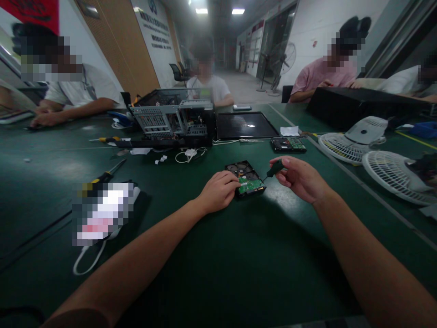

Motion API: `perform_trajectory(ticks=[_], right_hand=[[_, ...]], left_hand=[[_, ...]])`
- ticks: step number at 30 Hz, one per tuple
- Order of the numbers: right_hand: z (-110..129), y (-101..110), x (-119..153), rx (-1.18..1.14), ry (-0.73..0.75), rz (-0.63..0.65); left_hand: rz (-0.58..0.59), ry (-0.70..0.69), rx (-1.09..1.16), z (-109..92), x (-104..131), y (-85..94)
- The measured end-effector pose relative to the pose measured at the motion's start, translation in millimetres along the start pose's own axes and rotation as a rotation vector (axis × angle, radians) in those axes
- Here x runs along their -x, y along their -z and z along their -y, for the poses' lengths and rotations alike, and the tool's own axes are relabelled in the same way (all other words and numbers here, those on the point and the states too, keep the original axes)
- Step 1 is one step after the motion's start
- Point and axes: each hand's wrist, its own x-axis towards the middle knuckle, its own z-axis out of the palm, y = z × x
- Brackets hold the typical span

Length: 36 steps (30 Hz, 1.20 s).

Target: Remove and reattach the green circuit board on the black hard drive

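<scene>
A hard drive (251,184) lies on the green table with its circuit board facing up. My left hand (220,190) is closed on the drive's left side, fingers resting over its edge, so that part is hidden. Between the thumb and fingers of my right hand (300,178) is a small screwdriver with a dark green handle (275,168). It slants down to the left, and its tip is at the right side of the circuit board. Whether the tip sits in a screw is too small to tell.
Behind the drive are an opened computer case (170,119), a dark flat panel (246,125) and a second hard drive (288,145). White fan parts (398,168) lie at right. A yellow-black screwdriver (104,176) and a blurred-out device with a white cable (105,212) are at left. Several people sit around.
</scene>
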Motion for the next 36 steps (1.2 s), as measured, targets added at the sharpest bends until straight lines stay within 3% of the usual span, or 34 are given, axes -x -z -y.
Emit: perform_trajectory(ticks=[7, 18, 26, 36], right_hand=[[-1.2, 0.6, -2.5, 0.001, 0.067, -0.049], [0.9, -2.4, 1.3, 0.012, 0.021, 0.000], [-1.0, -1.9, 1.2, 0.000, -0.035, 0.111], [1.2, -5.8, 0.8, -0.120, -0.052, 0.092]], left_hand=[[0.000, 0.004, -0.002, 0.9, 0.4, -2.5], [-0.001, 0.001, 0.001, 0.8, 0.2, -1.2], [0.006, 0.004, -0.004, -0.3, -0.4, 0.2], [-0.003, 0.000, 0.001, 0.3, -0.4, -1.4]])
